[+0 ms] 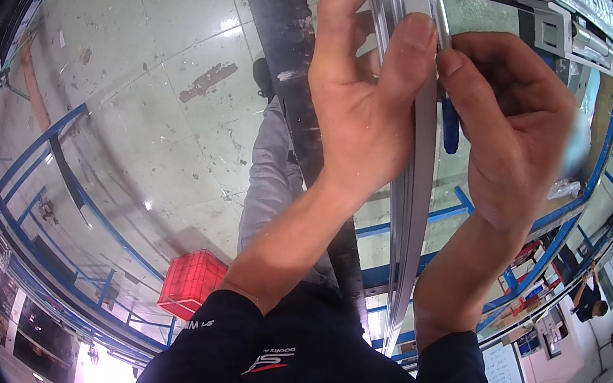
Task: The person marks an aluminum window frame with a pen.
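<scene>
A long grey metal profile (415,198) runs lengthwise in front of me, from the top of the view down toward my body. My left hand (363,114) is closed around its upper part, the thumb lying over the front face. Right beside it, my right hand (512,126) pinches a slim pen (450,129) between thumb and fingers. The pen has a clear, shiny barrel and a blue end that points down toward me. Its upper end runs along the profile to the top edge, where its tip is out of sight.
A dark beam (293,58) lies left of the profile. Blue metal frames (43,133) stand at left and right. A red crate (192,281) is on the floor at lower left. A white metal bracket (567,36) sits at upper right. Another person (588,298) is far right.
</scene>
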Motion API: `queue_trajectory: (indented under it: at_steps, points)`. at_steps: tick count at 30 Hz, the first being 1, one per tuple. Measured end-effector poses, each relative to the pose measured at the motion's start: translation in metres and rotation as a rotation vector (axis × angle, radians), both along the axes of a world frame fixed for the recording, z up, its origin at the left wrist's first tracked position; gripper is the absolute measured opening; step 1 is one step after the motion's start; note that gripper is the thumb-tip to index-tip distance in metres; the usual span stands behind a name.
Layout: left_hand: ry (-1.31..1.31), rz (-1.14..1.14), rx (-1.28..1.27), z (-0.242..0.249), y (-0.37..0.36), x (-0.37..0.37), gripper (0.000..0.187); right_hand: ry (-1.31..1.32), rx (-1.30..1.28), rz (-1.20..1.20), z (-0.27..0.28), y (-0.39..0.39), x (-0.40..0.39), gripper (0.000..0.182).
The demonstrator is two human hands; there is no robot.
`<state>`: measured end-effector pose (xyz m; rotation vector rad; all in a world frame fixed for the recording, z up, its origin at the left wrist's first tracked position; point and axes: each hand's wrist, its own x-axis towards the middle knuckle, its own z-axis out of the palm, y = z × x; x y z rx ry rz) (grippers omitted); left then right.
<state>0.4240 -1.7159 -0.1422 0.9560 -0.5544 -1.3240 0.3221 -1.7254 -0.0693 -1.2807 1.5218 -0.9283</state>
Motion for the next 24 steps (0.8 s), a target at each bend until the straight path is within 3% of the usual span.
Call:
queue_trajectory:
  at_steps: [7,10,16,19,22,24]
  points:
    - [0.007,0.001,-0.018,0.002,0.0,-0.001,0.056,0.065,0.001,-0.02,0.004,0.0,0.003,0.014]
    - [0.016,0.006,-0.031,0.002,-0.002,0.0,0.055,-0.034,0.026,-0.124,0.011,0.009,0.005,0.01]
    - [0.042,0.04,-0.063,0.002,-0.003,0.0,0.054,-0.222,-0.052,-0.301,0.005,0.063,0.0,0.022]
    - [0.031,0.058,-0.088,0.003,-0.002,-0.001,0.054,-0.068,-0.018,-0.356,0.005,0.097,0.012,0.04]
    - [-0.068,0.03,-0.089,-0.001,0.0,0.003,0.053,0.262,0.151,-0.072,0.006,0.114,0.008,0.049]
    - [-0.098,0.018,-0.114,-0.002,0.0,0.005,0.052,0.311,0.056,-0.101,-0.003,0.116,0.01,0.048]
